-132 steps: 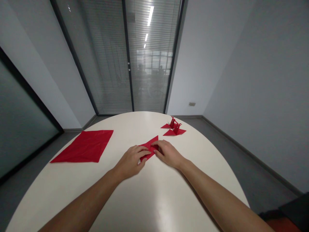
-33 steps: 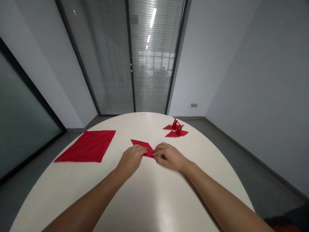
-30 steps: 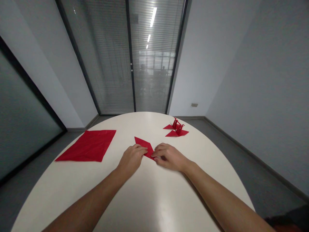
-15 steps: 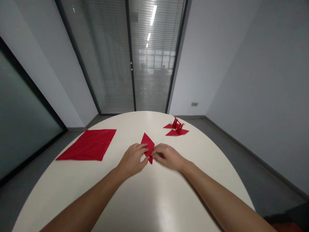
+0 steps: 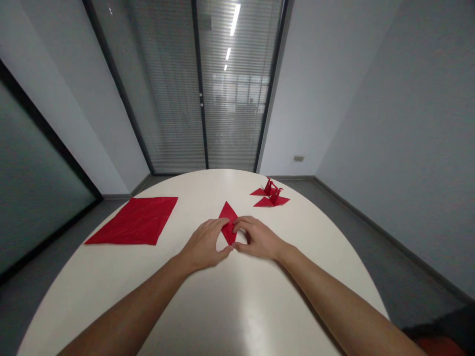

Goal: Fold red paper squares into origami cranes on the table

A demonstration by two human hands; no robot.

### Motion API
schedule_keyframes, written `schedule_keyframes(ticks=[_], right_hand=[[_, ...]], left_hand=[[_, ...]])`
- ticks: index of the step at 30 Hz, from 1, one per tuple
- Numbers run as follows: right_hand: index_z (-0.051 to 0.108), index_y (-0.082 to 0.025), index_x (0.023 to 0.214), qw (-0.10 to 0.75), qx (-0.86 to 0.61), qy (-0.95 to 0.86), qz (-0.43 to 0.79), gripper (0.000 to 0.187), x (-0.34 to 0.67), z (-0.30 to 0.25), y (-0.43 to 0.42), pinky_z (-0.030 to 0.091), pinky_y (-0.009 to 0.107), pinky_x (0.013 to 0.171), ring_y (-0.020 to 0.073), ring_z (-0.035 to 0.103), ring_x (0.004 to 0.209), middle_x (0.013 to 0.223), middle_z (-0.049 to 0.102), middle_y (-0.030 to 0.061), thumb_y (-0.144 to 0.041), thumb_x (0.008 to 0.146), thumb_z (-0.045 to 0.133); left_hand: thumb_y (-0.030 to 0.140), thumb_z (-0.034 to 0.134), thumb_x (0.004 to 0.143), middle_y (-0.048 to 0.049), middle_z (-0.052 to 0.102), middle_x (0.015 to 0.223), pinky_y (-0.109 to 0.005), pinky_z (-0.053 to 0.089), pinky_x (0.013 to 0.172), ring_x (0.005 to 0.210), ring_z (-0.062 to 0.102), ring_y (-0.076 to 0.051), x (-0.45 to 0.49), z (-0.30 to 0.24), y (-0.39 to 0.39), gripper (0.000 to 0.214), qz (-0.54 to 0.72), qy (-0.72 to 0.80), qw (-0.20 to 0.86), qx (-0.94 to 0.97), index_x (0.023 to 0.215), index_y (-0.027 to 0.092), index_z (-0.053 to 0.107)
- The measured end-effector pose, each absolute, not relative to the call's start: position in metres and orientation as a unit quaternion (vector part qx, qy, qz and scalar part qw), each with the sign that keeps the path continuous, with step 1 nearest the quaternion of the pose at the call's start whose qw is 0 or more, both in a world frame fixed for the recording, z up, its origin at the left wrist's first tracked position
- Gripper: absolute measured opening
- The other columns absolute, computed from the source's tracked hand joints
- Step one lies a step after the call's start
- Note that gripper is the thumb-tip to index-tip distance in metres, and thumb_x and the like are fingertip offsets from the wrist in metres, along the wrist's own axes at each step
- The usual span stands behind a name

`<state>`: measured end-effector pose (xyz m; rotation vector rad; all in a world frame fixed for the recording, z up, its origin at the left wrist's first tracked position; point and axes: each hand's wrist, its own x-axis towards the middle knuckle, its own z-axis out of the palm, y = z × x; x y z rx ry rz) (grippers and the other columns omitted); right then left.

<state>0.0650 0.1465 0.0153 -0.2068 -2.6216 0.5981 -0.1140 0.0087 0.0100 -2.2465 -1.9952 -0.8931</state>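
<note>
A small folded red paper piece [image 5: 228, 223], kite-shaped with its point away from me, lies on the white round table [image 5: 237, 306]. My left hand [image 5: 205, 244] curls round its left side, thumb and fingers pinching the near end. From the right, my right hand [image 5: 257, 238] grips the same piece with its fingertips on the paper's edge. Both hands rest on the tabletop and meet at the paper.
A flat stack of red square sheets [image 5: 135, 226] lies at the left of the table. Two finished red paper cranes [image 5: 272, 196] stand at the far right. Beyond the table are glass doors with blinds and grey walls.
The folded paper has been turned from lying sideways to pointing away from me. Both hands stayed on it and closed in around its near end.
</note>
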Motion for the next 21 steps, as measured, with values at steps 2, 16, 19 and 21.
schedule_keyframes(ticks=[2,16,19,21], right_hand=[[0.065,-0.021,0.101,0.219,-0.086,-0.949,0.211,0.029,0.0646,0.0161,0.1459,0.048,0.042,0.098,0.0259,0.061,0.108,0.112,0.068,0.0082,-0.025,0.076,0.078],[0.066,-0.020,0.109,0.238,-0.143,-0.939,0.205,0.023,0.0619,0.0122,0.1458,0.047,0.041,0.100,0.0254,0.059,0.113,0.120,0.065,0.0111,-0.027,0.088,0.071],[0.067,-0.020,0.107,0.235,-0.154,-0.938,0.205,0.017,0.0614,0.0118,0.1463,0.048,0.040,0.097,0.0247,0.060,0.109,0.113,0.067,0.0102,-0.024,0.090,0.068],[0.068,-0.020,0.103,0.239,-0.166,-0.935,0.202,0.012,0.0612,0.0114,0.1471,0.048,0.039,0.095,0.0238,0.061,0.106,0.109,0.068,0.0094,-0.021,0.092,0.065]], left_hand=[[0.036,0.069,0.084,-0.0137,0.064,0.130,-0.048,0.048,0.104,0.117,0.061,-0.030,-0.1142,0.0097,0.0087,0.056,-0.287,-0.634,0.002,-0.718,0.134,0.017,0.053],[0.019,0.063,0.087,-0.0074,0.069,0.125,-0.046,0.047,0.105,0.117,0.060,-0.026,-0.1163,0.0088,0.0128,0.026,-0.284,-0.600,-0.016,-0.748,0.112,0.022,0.065],[0.020,0.064,0.086,-0.0074,0.069,0.126,-0.046,0.048,0.104,0.116,0.061,-0.026,-0.1165,0.0085,0.0134,0.026,-0.286,-0.608,-0.020,-0.741,0.112,0.023,0.066],[0.021,0.065,0.085,-0.0072,0.069,0.125,-0.046,0.048,0.103,0.116,0.062,-0.026,-0.1165,0.0078,0.0135,0.026,-0.292,-0.610,-0.022,-0.736,0.111,0.023,0.067]])
